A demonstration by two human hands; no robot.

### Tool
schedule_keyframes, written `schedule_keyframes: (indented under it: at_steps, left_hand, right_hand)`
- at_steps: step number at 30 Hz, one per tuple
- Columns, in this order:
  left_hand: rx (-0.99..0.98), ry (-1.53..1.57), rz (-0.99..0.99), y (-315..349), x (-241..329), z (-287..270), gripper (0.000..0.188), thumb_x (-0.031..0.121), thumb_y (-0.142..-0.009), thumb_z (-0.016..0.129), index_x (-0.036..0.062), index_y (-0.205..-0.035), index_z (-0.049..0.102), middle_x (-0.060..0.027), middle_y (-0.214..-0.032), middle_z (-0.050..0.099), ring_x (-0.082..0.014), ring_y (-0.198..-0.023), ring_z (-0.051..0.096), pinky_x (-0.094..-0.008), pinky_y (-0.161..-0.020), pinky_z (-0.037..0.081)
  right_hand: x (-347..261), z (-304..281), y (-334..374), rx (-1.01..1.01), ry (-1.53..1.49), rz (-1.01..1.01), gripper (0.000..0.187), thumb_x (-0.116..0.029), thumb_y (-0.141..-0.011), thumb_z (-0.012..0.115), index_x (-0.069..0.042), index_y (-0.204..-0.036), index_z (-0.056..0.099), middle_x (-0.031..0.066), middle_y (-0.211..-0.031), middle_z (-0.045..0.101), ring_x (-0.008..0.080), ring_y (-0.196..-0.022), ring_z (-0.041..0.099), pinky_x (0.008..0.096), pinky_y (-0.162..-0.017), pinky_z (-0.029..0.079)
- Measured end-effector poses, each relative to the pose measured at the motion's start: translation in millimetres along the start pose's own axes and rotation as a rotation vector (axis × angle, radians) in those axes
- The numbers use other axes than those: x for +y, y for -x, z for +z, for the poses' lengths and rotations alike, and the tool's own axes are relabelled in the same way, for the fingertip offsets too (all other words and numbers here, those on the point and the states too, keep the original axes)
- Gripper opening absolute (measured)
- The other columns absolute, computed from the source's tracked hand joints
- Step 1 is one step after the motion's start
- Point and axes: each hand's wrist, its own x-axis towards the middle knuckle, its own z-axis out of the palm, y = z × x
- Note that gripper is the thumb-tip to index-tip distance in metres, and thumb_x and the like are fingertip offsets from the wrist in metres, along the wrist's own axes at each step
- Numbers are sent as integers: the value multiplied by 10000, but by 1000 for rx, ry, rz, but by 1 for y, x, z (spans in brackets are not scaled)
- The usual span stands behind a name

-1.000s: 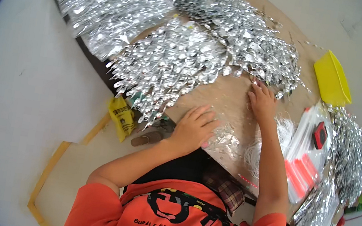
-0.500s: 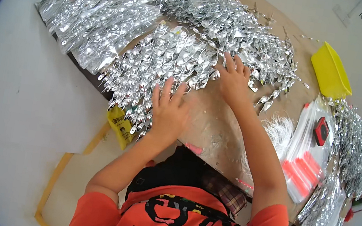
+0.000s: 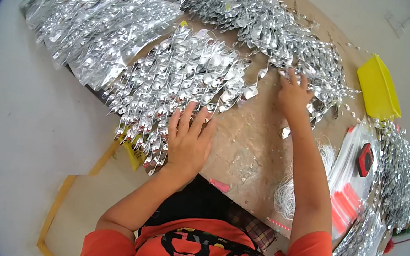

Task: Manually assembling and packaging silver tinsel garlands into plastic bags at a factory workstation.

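Long silver foil strands with spoon-shaped pieces lie in heaps on a brown-covered round table. My left hand rests with outstretched fingers on the near edge of the middle bundle of silver strands. At the edge of the far heap of silver strands, the fingers of my right hand are apart and slightly bent, touching the foil. A thin line of foil pieces bridges the two heaps between my hands.
Clear-wrapped silver strands lie at the far left. A yellow bin stands at the right, with a red-and-black device on plastic sleeves, white string and more silver strands. Brown table covering shows between my hands.
My right hand has moved rightward, away from my left hand. The gap between the middle bundle and the far heap has widened. My left hand has shifted only slightly, nearer to me.
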Motion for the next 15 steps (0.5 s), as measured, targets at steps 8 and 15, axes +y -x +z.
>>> schedule_keyframes:
  at_steps: [8, 15]
  left_hand:
    - [9, 32, 1, -2, -2, 1, 304, 124, -700, 634, 113, -1004, 615, -92, -1222, 484, -332, -1201, 376, -486, -996, 242]
    - [3, -14, -15, -1, 1, -2, 293, 146, -709, 637, 110, -998, 605, -88, -1228, 480, -309, -1202, 384, -467, -1009, 245]
  right_hand:
    - [63, 11, 11, -9, -85, 95, 257, -201, -784, 523, -188, -1012, 642, 15, -1307, 460, 272, -1224, 379, 589, -889, 315]
    - [13, -44, 25, 151, -505, -54, 187, -225, -758, 617, -135, -920, 644, 74, -837, 630, 301, -787, 593, 406, -700, 455]
